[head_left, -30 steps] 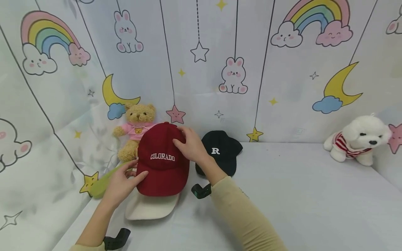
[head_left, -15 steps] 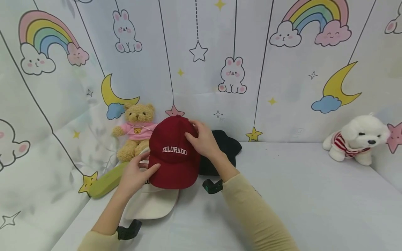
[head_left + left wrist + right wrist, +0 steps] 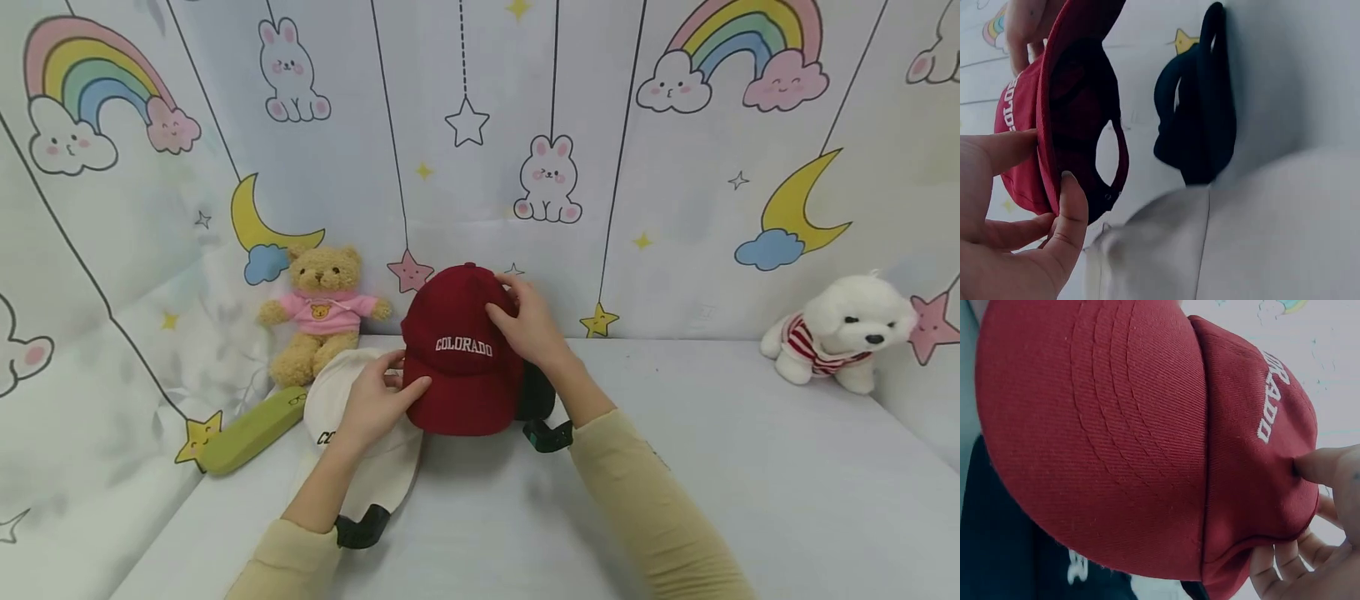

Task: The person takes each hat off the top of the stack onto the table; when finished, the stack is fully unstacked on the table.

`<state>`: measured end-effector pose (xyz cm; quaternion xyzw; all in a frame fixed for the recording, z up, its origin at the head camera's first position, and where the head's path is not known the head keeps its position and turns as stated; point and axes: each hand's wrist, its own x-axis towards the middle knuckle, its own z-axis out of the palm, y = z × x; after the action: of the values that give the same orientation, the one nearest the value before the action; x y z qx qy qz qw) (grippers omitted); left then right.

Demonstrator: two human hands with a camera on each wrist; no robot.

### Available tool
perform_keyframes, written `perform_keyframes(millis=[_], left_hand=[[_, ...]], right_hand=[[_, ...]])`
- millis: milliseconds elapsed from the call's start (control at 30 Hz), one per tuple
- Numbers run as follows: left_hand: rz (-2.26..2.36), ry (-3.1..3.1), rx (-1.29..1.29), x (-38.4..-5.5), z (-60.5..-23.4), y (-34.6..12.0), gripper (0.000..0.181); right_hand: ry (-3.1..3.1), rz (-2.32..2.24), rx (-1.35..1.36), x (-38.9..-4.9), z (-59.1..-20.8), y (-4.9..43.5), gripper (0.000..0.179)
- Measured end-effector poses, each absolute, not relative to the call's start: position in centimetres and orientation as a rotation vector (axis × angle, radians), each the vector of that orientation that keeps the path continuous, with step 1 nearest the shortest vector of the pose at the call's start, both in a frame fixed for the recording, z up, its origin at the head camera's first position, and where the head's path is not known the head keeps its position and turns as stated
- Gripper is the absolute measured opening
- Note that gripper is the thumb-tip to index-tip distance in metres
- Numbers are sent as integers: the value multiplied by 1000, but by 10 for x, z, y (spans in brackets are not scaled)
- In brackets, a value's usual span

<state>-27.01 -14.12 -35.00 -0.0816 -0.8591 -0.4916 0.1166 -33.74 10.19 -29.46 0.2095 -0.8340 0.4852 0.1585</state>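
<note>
Here we see both hands gripping a red cap lettered COLORADO at the centre of the frame: the left hand pinches its brim edge, while the right hand curls round the crown. Just below and left lies a cream cap, and a black cap peeks out behind the red one. Further left sit a teddy bear and a green case; a white plush dog sits at far right.

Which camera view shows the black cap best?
The left wrist view: the black cap lies unobstructed there. In the head view only its edge shows behind the red cap; the right wrist view shows a dark corner.
</note>
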Motion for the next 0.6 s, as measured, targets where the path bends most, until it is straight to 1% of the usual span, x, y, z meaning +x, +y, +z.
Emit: perform_keyframes(millis=[367, 600], left_hand=[[-1490, -2430, -279, -282, -350, -87, 57], [-1512, -2428, -366, -289, -354, -61, 56]], right_hand=[[-2391, 1246, 508, -338, -288, 150, 46], [-2401, 1204, 463, -342, -292, 179, 44]])
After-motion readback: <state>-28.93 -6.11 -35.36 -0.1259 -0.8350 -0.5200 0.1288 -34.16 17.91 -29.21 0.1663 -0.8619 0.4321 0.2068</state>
